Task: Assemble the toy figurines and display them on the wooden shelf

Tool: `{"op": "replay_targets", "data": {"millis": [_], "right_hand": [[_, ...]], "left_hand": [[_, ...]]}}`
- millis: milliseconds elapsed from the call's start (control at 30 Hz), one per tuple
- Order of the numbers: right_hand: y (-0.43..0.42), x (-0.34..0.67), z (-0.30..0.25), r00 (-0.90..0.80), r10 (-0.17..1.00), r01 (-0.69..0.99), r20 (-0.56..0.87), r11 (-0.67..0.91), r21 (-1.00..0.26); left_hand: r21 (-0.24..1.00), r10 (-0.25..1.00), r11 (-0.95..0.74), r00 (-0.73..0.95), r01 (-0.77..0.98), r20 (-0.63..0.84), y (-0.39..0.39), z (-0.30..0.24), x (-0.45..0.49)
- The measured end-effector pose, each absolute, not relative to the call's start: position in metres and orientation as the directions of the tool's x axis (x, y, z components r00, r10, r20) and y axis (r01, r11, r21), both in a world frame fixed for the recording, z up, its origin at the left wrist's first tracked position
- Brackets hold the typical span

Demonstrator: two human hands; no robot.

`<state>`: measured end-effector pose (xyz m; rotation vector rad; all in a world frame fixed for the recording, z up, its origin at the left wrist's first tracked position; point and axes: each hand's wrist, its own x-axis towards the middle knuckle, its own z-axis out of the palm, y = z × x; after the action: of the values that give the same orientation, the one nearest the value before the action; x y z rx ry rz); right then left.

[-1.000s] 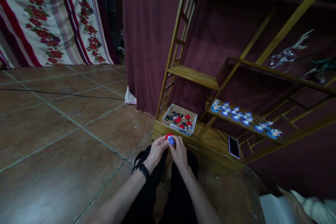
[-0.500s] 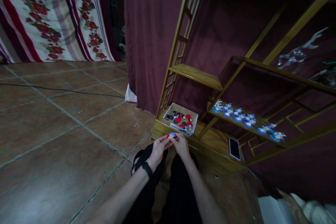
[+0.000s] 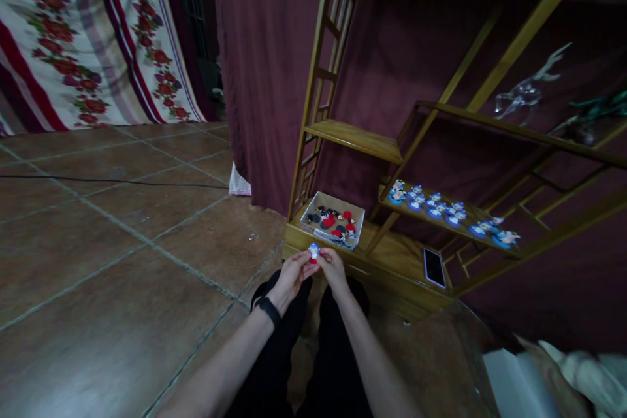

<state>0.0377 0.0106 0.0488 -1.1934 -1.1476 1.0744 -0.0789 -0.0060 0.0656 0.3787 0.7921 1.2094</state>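
A small figurine (image 3: 314,250) with a blue top, white body and red base is held upright between my two hands. My left hand (image 3: 292,273) pinches it at the base from the left. From the right, the fingers of my right hand (image 3: 334,268) close on the same base. Just beyond my hands, a shallow cardboard box (image 3: 359,230) holds several small red, black and white figurines and round bases. On the shelf to the right stand several blue-and-white figurines (image 3: 435,206) in rows.
The wooden shelf unit (image 3: 353,138) rises ahead, with a phone (image 3: 434,268) on its low board. A clear glass ornament (image 3: 522,98) stands higher right. A dark cable (image 3: 117,181) crosses the tiled floor. At lower right are a white box (image 3: 512,382) and part of another person's arm (image 3: 556,379).
The figurine has turned upright between my fingers, showing its white body and red base. My view has shifted slightly to the right.
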Motion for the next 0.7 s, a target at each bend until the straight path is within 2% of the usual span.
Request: {"op": "replay_targets", "data": {"millis": [200,500,700], "right_hand": [[0.003,0.037,0.057,0.096,0.995,-0.093,0.040,0.049,-0.994],[-0.018,0.047,0.076,-0.034,0.975,-0.051,0.219,0.217,-0.975],[-0.020,0.056,0.075,0.043,0.972,-0.009,0.232,0.232,-0.973]], "left_hand": [[0.683,0.947,0.283,0.082,-0.674,-0.312,-0.009,0.063,-0.078],[0.715,0.973,0.226,0.191,-0.661,-0.131,-0.017,0.065,-0.084],[0.766,0.978,0.199,0.176,-0.611,-0.114,-0.019,0.064,-0.082]]}}
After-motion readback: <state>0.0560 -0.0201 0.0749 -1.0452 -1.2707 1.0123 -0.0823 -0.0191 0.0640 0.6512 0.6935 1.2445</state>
